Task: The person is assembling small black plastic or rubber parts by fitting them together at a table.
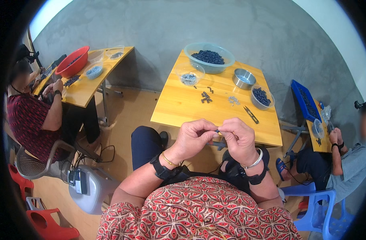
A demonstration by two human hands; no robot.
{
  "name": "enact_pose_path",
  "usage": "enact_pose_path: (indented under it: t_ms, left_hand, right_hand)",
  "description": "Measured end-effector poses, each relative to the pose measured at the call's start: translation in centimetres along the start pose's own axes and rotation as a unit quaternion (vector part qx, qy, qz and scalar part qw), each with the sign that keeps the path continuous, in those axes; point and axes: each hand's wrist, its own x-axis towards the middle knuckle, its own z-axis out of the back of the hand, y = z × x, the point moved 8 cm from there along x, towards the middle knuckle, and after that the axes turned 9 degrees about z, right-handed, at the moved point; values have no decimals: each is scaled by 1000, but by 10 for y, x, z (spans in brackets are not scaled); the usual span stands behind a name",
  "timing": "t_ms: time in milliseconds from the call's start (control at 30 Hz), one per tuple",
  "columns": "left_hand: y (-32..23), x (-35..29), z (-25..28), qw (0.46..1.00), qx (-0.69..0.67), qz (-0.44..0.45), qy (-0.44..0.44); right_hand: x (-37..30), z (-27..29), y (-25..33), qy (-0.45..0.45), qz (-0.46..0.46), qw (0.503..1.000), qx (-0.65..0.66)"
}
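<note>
My left hand (194,138) and my right hand (240,140) meet just off the near edge of the yellow wooden table (179,114). Both are closed in a pinch on one small dark piece (217,131), mostly covered by the fingertips; its exact kind cannot be made out. On the tabletop beyond lie several short dark cylindrical pieces (206,97) and a scatter of tiny pale pieces (233,100). Thread snips (251,115) rest to their right. A see-through tub (266,105) of dark pieces stands near the right edge.
Toward the back are a large bluish basin (230,60) of dark pieces, a see-through bowl (197,71) and a steel bowl (244,84). People work at tables on either side, near a red basin (79,63) and a blue tray (299,96). A blue chair (327,204) stands right.
</note>
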Motion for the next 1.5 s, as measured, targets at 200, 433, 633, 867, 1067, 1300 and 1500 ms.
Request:
enact_pose_path:
  t_ms: [200, 433, 633, 867, 1067, 1300, 1500]
  left_hand:
    - [1, -1, 0, 998, 55, -7, 12]
    - [33, 9, 15, 998, -4, 65, 6]
    - [56, 20, 27, 991, -84, 104, -15]
    - [68, 33, 34, 990, -75, 113, -27]
    - [92, 38, 55, 982, -118, 137, -53]
    - [108, 46, 83, 973, -124, 179, -78]
    - [118, 44, 94, 970, -130, 193, -76]
  right_hand:
    - [-1, -5, -12, 60, -33, 995, 70]
    - [-8, -21, -32, 10, -68, 996, 57]
    - [-16, -24, -62, 5, -145, 988, 44]
    - [-6, -36, -75, 63, -62, 996, -19]
    - [9, -57, -113, 175, -111, 978, 26]
    - [25, -31, -288, 101, -259, 956, -96]
    - [31, -59, -342, 163, -242, 943, -162]
